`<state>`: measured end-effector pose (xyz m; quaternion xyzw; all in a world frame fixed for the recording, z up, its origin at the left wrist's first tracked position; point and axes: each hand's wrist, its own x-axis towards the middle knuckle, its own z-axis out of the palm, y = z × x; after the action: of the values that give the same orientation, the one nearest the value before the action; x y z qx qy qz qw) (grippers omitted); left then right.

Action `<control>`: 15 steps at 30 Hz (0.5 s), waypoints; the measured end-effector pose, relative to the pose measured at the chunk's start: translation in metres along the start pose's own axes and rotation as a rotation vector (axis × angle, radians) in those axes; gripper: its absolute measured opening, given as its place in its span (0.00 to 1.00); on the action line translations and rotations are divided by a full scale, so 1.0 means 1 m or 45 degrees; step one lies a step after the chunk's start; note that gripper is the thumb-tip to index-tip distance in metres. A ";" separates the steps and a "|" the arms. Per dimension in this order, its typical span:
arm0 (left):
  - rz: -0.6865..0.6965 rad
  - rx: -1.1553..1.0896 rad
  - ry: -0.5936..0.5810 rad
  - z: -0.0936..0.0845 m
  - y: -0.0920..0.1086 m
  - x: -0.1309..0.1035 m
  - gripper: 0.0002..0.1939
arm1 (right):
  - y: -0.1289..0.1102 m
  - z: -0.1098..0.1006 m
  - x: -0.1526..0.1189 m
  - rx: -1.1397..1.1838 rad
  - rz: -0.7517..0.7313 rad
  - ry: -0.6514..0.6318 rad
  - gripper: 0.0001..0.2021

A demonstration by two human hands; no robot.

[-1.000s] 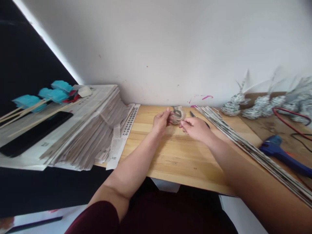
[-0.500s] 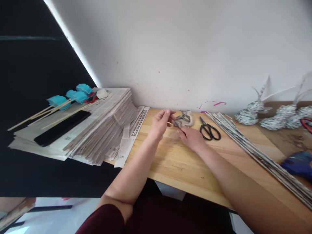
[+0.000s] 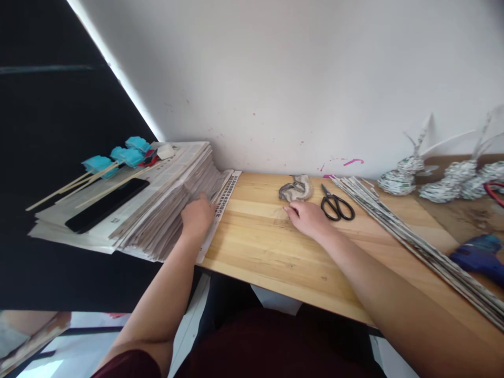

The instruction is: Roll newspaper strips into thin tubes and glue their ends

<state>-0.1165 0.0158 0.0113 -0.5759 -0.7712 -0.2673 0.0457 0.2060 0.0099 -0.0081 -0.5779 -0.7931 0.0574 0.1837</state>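
Note:
My left hand (image 3: 198, 216) reaches against the right side of a thick stack of newspapers (image 3: 165, 202), over the loose cut strips there. Its thumb is apart from the fingers, and some fingertips are hidden against the paper. My right hand (image 3: 309, 218) rests low over the wooden table (image 3: 271, 247), thumb and forefinger pinched together; whatever is between them is too small to make out. Just beyond it lies a crumpled grey-beige cloth (image 3: 297, 189). Black-handled scissors (image 3: 334, 205) lie right of that hand, blades pointing to the wall.
On the newspapers lie a black phone (image 3: 107, 206) and blue paper flowers (image 3: 129, 156) on thin sticks. A bundle of rolled newspaper rods (image 3: 409, 241) runs along the table's right. Beyond are woven paper pieces (image 3: 409, 170) and a blue tool (image 3: 478, 260). A wall closes the back.
My left hand has moved left from beside the cloth to the newspaper stack. The right hand has stayed in nearly the same place, still pinched.

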 end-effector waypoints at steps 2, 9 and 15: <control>-0.009 0.055 -0.036 0.004 0.000 0.004 0.15 | 0.000 0.000 -0.001 0.012 -0.007 0.004 0.19; 0.128 -0.085 0.100 -0.027 0.010 0.006 0.11 | 0.000 -0.002 -0.002 0.064 -0.019 0.009 0.18; 0.255 -0.414 -0.116 -0.061 0.040 -0.014 0.19 | -0.013 -0.013 -0.008 0.347 0.025 0.023 0.21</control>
<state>-0.0894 -0.0170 0.0721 -0.6610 -0.6580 -0.3563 -0.0566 0.2009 -0.0030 0.0059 -0.5558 -0.7706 0.1611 0.2671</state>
